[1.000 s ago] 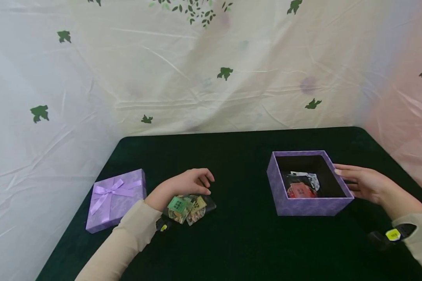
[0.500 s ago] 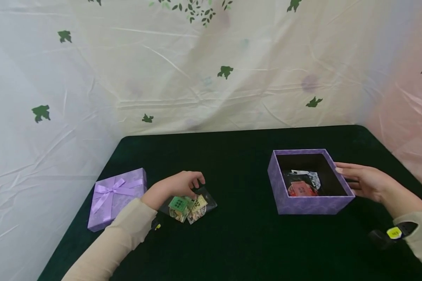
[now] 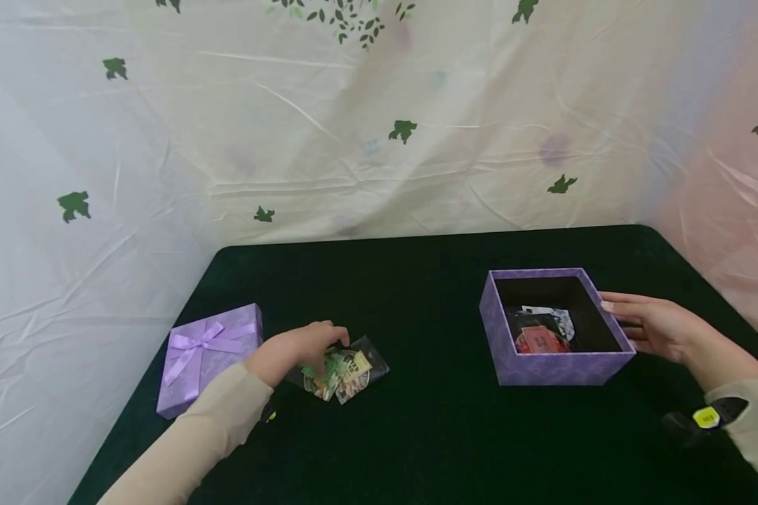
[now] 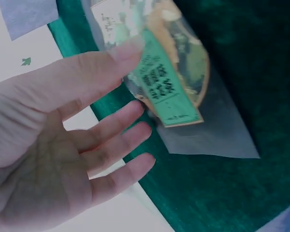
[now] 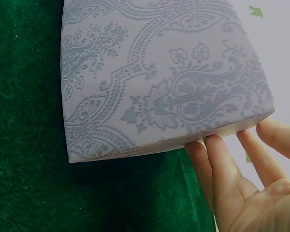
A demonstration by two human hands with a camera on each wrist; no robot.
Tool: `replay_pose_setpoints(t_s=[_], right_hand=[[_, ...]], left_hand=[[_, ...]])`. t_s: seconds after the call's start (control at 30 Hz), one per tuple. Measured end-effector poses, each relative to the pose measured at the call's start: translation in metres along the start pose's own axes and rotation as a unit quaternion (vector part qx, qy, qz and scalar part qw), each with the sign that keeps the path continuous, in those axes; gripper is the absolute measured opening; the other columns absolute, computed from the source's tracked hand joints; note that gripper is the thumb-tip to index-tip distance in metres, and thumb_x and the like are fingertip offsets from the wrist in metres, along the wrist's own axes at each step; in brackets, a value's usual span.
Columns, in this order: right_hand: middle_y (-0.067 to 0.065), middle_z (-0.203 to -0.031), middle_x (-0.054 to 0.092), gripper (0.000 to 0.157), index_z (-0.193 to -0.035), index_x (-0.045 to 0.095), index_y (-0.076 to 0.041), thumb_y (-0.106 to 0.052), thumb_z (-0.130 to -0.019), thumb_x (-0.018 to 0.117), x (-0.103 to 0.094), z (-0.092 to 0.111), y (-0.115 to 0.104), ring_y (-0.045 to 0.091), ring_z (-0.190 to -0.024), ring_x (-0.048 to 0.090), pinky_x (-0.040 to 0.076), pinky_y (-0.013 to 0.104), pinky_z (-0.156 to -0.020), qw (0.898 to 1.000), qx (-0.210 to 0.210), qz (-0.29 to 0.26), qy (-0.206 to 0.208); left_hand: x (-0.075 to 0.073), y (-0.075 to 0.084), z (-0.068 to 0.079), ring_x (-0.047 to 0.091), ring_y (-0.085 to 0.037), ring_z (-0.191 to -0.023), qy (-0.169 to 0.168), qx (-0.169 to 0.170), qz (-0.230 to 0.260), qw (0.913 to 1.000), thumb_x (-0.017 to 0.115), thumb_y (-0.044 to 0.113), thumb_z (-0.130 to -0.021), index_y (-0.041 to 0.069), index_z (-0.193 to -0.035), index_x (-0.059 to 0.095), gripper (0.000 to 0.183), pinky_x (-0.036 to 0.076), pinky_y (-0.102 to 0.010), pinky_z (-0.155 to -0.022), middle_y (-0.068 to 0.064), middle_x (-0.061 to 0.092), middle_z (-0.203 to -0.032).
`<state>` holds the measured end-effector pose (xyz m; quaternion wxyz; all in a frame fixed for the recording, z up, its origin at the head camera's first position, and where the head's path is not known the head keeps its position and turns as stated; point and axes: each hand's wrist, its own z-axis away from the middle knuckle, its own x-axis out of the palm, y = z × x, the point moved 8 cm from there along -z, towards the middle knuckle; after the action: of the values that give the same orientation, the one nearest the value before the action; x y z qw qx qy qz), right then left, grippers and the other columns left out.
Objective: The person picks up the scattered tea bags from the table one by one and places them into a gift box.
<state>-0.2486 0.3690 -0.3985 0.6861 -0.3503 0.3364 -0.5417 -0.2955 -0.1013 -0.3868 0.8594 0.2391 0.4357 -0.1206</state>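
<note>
A clear packet with a green label (image 4: 168,89) lies on the dark green cloth at left centre in the head view. My left hand (image 3: 298,348) reaches over it from the left. In the left wrist view the thumb lies on the packet's face and the index finger passes behind its edge, pinching it, while the other fingers stay apart. A second packet with a yellow label (image 3: 357,367) overlaps it on the right. My right hand (image 3: 660,330) touches the right wall of an open purple box (image 3: 556,369) with extended fingertips. A packet with a red label (image 3: 540,339) lies inside.
The purple box lid (image 3: 215,351) with a ribbon bow lies at the left, beside my left forearm. A black-and-white picture piece (image 3: 562,319) also lies in the box. A pale printed curtain (image 3: 328,140) hangs behind the table.
My left hand has moved left and down from above the packets onto the green-labelled one and taken hold of its edge. The right hand and the box stay in place.
</note>
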Motion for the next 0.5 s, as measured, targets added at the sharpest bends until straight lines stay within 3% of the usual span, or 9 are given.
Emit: replay_pose_setpoints(t_s=[0.23,0.5], right_hand=[[-0.02,-0.093,0.063,0.025,-0.087,0.061,-0.053,-0.036,-0.099,0.048,-0.0014,-0.0003,-0.0007,0.01,-0.09,0.06,0.054,0.033,-0.08,1.0,0.001,0.0,0.005],[-0.02,-0.092,0.063,0.024,-0.088,0.06,-0.053,-0.036,-0.099,0.048,-0.0016,-0.0003,-0.0023,0.01,-0.09,0.06,0.054,0.033,-0.08,1.0,-0.002,0.002,0.006]], left_hand=[[0.0046,-0.0083,0.0023,0.046,-0.03,-0.106,0.01,-0.014,-0.015,0.9997,0.08,0.0,-0.069,0.019,-0.115,0.054,0.056,0.05,-0.044,-0.081,-0.009,0.047,-0.115],[0.007,-0.011,-0.0026,0.048,-0.027,-0.102,0.03,0.005,-0.026,0.9992,0.083,0.003,-0.066,0.02,-0.11,0.052,0.057,0.049,-0.044,-0.081,-0.006,0.048,-0.11]])
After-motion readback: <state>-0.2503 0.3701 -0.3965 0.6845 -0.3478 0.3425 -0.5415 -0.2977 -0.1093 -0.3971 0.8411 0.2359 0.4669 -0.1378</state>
